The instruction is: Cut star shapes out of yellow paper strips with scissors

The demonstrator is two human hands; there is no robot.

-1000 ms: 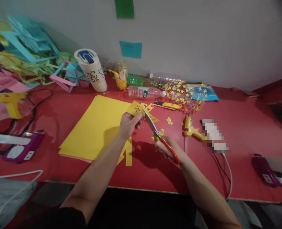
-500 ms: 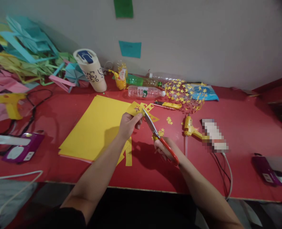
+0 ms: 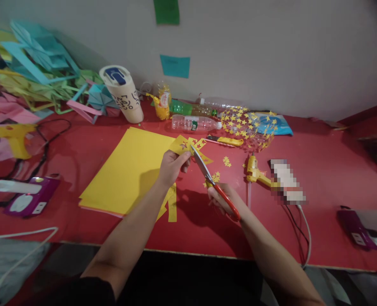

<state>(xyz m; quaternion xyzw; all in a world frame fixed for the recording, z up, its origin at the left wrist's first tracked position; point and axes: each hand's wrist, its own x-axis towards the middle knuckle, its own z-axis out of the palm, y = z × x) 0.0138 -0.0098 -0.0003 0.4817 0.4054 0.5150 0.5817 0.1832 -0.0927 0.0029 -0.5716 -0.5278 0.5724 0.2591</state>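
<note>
My left hand (image 3: 173, 166) pinches a piece of yellow paper (image 3: 179, 145) that has star-shaped holes in it. Red-handled scissors (image 3: 225, 199) are in my right hand (image 3: 220, 199), their blades pointing up and left, with the tips at the paper's edge beside my left thumb. Under and beyond the paper lie cut yellow scraps with star holes. Small yellow paper stars (image 3: 227, 161) rest on the red table to the right, and more lie beside the scissors. A stack of yellow paper sheets (image 3: 121, 165) sits left of my left hand.
Behind my hands are a utility knife (image 3: 229, 141), plastic bottles (image 3: 194, 123) and a clear object covered with yellow stars (image 3: 237, 121). A yellow glue gun (image 3: 252, 170) and a blurred-out device (image 3: 287, 180) are at right. A tumbler (image 3: 124, 95) and folded paper shapes (image 3: 44, 63) stand at back left.
Very little differs. The whole view has shifted slightly, while both hands, the paper and the scissors keep nearly the same positions.
</note>
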